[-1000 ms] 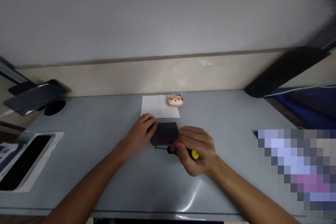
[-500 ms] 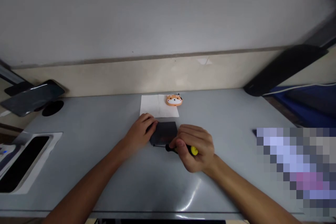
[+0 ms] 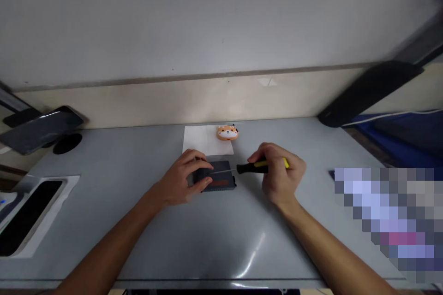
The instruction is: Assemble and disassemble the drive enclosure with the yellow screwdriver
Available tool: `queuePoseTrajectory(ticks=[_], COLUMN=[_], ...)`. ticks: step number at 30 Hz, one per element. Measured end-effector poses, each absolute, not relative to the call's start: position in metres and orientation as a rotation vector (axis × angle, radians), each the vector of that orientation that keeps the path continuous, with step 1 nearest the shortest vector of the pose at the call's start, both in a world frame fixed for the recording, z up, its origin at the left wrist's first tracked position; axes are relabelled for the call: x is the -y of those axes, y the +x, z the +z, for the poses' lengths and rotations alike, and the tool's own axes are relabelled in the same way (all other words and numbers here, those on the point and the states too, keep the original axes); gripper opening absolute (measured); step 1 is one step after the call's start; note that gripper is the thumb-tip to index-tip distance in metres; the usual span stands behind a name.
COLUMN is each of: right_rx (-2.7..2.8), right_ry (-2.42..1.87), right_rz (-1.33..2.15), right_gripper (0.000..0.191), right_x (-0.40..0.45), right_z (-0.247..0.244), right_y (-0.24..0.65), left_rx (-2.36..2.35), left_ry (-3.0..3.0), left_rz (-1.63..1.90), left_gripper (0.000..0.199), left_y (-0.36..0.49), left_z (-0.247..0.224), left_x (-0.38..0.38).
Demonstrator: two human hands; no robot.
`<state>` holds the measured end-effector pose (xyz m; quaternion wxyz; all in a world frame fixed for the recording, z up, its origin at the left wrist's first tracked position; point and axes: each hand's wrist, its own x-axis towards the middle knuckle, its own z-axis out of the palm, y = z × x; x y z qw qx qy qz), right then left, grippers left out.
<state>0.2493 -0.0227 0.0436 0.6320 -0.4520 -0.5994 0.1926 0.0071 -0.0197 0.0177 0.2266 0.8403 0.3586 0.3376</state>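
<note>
A flat dark grey box [image 3: 221,183] with a reddish mark on its face lies on the table in front of me. My left hand [image 3: 185,177] grips its left side, index finger and thumb reaching over the top. In my right hand [image 3: 282,170] is a screwdriver [image 3: 252,168] with a black and yellow handle. Its thin shaft points left and crosses above the box; whether the tip touches the box I cannot tell. A small black piece sticks out at the box's right edge.
Behind the box lies a white paper [image 3: 199,139] with an orange animal-face case [image 3: 227,132] on its right part. On the left are a phone [image 3: 31,216] on white paper and a dark device on a round stand [image 3: 67,144]. A black object [image 3: 367,94] leans back right.
My right hand has moved up and right, lifting the screwdriver from the box's front edge to above its face. My left fingers have spread further over the box.
</note>
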Motion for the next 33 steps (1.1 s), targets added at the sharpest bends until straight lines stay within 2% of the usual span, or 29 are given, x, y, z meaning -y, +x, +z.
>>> queuePoseTrajectory(ticks=[4, 9, 13, 17, 26, 33], right_rx=[1.348, 1.349, 1.332, 1.317, 1.361, 1.485], right_ry=[-1.125, -1.151, -1.153, -1.175, -1.114, -1.017], right_rz=[0.469, 0.483, 0.473, 0.501, 0.566, 0.656], right_gripper=[0.043, 0.042, 0.041, 0.041, 0.043, 0.045], right_x=[0.019, 0.019, 0.016, 0.012, 0.014, 0.022], right_z=[0.043, 0.043, 0.042, 0.039, 0.039, 0.038], right_y=[0.248, 0.248, 0.248, 0.246, 0.248, 0.248], left_rx=[-0.985, -1.067, -1.356, -1.607, -1.591, -1.511], left_ry=[2.297, 2.284, 2.254, 2.318, 2.378, 2.359], left_rz=[1.075, 1.081, 1.176, 1.077, 0.969, 1.176], left_gripper=[0.012, 0.01, 0.006, 0.006, 0.014, 0.014], left_y=[0.009, 0.004, -0.009, -0.021, -0.025, -0.02], left_z=[0.008, 0.001, -0.004, -0.014, -0.025, -0.016], left_x=[0.017, 0.007, -0.018, -0.039, -0.04, -0.024])
